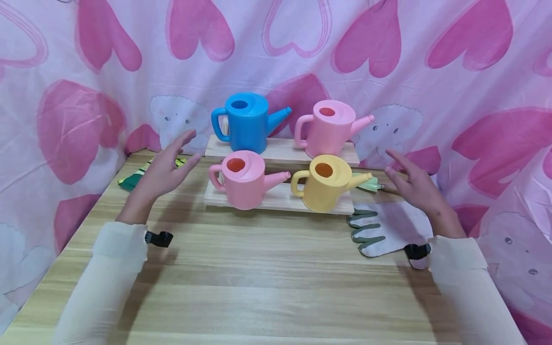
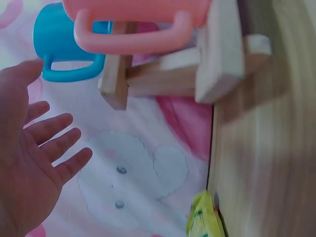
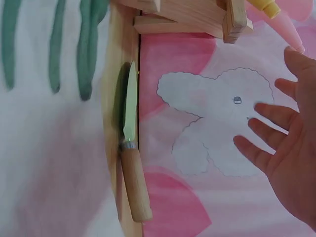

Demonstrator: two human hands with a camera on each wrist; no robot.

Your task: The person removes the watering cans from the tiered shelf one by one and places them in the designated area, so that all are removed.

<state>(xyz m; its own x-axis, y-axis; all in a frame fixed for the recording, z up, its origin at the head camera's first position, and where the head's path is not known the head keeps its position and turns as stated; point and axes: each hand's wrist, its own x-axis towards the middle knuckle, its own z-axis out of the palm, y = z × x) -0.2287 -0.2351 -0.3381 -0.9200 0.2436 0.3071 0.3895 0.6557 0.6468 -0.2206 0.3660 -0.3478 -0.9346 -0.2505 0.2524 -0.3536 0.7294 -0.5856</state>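
Four small toy watering cans would be several: on the wooden stand's upper step (image 1: 280, 152) are a blue watering can (image 1: 247, 127) and a pink one (image 1: 329, 132). The lower step (image 1: 276, 203) bears a second pink watering can (image 1: 245, 184) and a yellow watering can (image 1: 326, 187). All stand upright with spouts to the right. My left hand (image 1: 161, 167) hovers left of the stand, fingers spread, touching nothing. To the right, my right hand (image 1: 416, 184) is raised over a glove, its fingers apart and holding nothing.
A white glove (image 1: 396, 223) with green-tipped fingers lies at the right. Behind it is a green-bladed tool (image 3: 130, 108) with a wooden handle (image 3: 135, 182). A yellow-green packet (image 1: 135, 177) lies at the back left. A pink heart-patterned curtain (image 1: 302, 28) hangs behind the table (image 1: 258, 282).
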